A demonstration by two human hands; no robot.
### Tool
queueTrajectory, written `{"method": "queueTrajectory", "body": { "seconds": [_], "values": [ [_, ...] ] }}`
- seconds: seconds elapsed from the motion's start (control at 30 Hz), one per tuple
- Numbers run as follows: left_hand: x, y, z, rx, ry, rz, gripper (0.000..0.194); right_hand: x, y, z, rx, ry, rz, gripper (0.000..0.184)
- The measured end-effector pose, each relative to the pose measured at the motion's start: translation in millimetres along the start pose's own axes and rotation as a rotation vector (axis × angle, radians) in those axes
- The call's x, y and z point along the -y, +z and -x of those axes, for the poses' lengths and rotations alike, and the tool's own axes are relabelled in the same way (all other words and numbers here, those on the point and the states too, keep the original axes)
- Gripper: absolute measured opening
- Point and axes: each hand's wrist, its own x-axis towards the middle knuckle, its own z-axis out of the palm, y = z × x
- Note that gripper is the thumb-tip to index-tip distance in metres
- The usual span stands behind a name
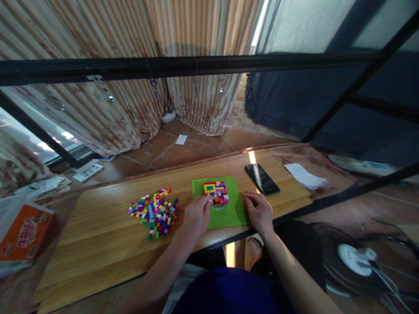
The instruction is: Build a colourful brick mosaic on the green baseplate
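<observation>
Left hand: a bare hand [196,213] is angling in from the lower left, palm facing down, its thumb and index finger pinching together at the lower left edge of the brickwork; whether they are gripping a brick, one cannot tell.
Right hand: a second bare hand [260,211] is bending in at the wrist by the board's right edge, its fingers curling loosely and its thumb lying near the index finger; whether anything is sitting between them, one cannot tell.
Table: a long, light-brown wood-grain tabletop [98,226] is stretching beneath both hands.
Board: a square, bright-green studded plastic baseplate [234,200] is lying flat between the hands.
Pile: small, loose multicoloured plastic bricks [159,211] are spreading left of the left hand.
Phone: a black, flat rectangular smartphone [262,179] is lying just beyond the right hand.
Brickwork: a compact multicoloured brick patch [220,192] is sitting on the board's upper middle, showing a yellow square frame at its upper left.
</observation>
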Motion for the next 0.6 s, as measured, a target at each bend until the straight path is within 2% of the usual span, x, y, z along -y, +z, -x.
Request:
{"method": "queueTrajectory", "body": {
  "seconds": [0.17,0.4,0.6],
  "values": [
    [-5.7,5.3,-14.2,0.015,-0.029,0.010,0.021,-8.2,5.5,7.2,0.056,-0.139,0.163,0.023],
    [-4.2,9.8,-16.9,-0.023,-0.075,-0.003,0.014,-8.6,6.9,8.3,0.054,-0.168,0.204,0.022],
    [-2.2,14.0,-17.7,-0.037,0.002,-0.089,0.015,-6.6,7.0,8.6,0.047,-0.189,0.242,0.022]
  ]
}}
